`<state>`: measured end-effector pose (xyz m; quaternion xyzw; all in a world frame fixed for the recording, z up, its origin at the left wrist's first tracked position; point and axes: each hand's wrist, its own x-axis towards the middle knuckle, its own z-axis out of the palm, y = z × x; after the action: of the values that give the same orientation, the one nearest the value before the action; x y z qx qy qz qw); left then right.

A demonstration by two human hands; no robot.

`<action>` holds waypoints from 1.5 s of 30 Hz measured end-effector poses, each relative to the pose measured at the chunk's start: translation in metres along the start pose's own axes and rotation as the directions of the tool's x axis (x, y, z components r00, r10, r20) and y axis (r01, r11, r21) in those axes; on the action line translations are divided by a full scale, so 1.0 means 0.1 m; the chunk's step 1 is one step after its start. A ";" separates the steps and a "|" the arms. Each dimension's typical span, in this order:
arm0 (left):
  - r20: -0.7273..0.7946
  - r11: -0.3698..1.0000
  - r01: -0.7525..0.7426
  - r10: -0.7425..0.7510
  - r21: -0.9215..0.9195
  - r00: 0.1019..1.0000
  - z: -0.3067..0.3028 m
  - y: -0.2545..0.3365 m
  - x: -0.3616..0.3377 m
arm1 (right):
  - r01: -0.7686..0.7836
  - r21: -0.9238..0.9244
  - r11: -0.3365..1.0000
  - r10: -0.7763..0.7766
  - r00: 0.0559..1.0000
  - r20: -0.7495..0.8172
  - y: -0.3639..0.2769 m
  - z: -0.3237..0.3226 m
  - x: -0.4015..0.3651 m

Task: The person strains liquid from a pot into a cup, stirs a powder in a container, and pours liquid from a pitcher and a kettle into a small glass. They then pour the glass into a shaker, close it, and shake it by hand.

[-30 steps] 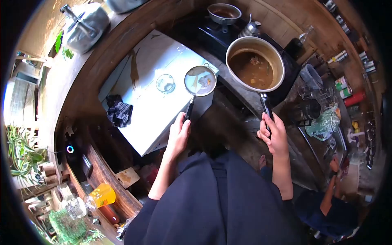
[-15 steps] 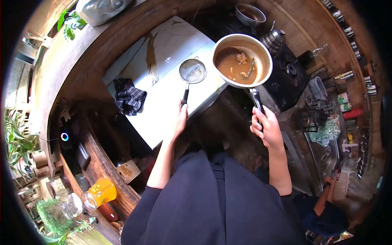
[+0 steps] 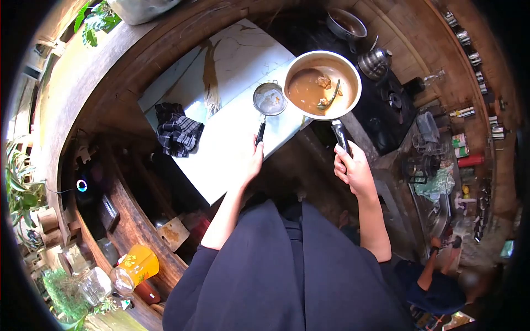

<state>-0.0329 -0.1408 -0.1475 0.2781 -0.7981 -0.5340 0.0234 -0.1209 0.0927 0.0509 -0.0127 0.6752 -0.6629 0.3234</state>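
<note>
My left hand (image 3: 255, 164) grips the black handle of a small round strainer (image 3: 270, 100), whose mesh bowl has some light residue in it. The strainer is over the white marble-patterned table (image 3: 232, 127). In my right hand (image 3: 353, 168) is the black handle of a saucepan (image 3: 295, 110), held to the right of the strainer with their rims close together. Brown liquid (image 3: 303, 91) fills the pan's lower side. A spoon (image 3: 333, 96) and some pale brown lumps (image 3: 323, 81) sit in it.
A dark checked cloth (image 3: 178, 132) lies on the table's left part. At the right are a black stove (image 3: 386, 124), a metal kettle (image 3: 374, 63) and another pan (image 3: 346, 25). An orange pitcher (image 3: 139, 262) stands lower left. Another person (image 3: 433, 284) is at lower right.
The strainer has come closer to the saucepan. The pan is tilted more, with its liquid shifted left and the spoon turned a little. The whole view has shifted slightly.
</note>
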 end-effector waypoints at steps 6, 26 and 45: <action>0.033 0.996 0.019 -0.016 -0.088 0.999 0.03 0.02 0.01 | -0.010 -0.077 0.997 0.007 0.999 -0.036 -0.01 0.10 0.08; 0.126 0.913 0.062 -0.012 -0.404 0.992 -0.01 0.21 -0.03 | 0.058 -0.366 0.929 -0.112 0.986 -0.127 0.11 0.23 0.21; 0.188 0.918 0.153 -0.088 -0.365 0.978 -0.07 0.27 -0.03 | 0.149 -0.581 0.800 -0.285 0.947 -0.149 0.18 0.30 0.20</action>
<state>-0.0396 -0.1377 -0.1208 0.2712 -0.6606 -0.6996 -0.0239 -0.1155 0.0593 0.0292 -0.1087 0.8667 -0.4642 0.1466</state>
